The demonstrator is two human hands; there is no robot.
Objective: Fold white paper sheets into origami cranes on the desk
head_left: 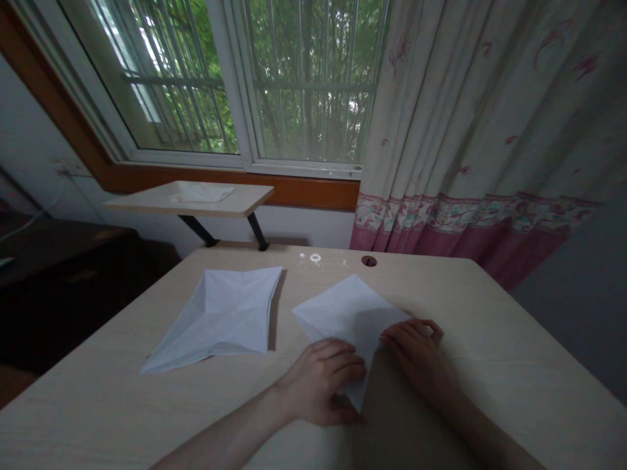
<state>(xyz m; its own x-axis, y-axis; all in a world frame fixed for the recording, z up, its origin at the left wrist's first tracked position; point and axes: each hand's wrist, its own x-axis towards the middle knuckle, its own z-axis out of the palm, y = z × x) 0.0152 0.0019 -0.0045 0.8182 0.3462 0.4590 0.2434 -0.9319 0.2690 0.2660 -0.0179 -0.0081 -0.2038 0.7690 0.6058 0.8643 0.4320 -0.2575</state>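
A white sheet of paper [353, 310], folded along its near right side, lies on the desk in front of me with one corner pointing to the window. My left hand [328, 378] holds its near left part, the fingers bent over the paper and the thumb by the near corner. At the right corner, my right hand [416, 349] grips the folded edge with bent fingers; its thumb is hidden. To the left lies a second white paper [232, 313], creased into a shallow, tray-like form with raised edges and a long point toward me. Neither hand touches it.
The pale wooden desk [196, 405] has a round cable hole [369, 261] near its back edge. A small raised shelf [235, 207] at the back left bears another white paper [203, 192]. Behind stand a barred window [313, 85] and a flowered curtain [455, 130].
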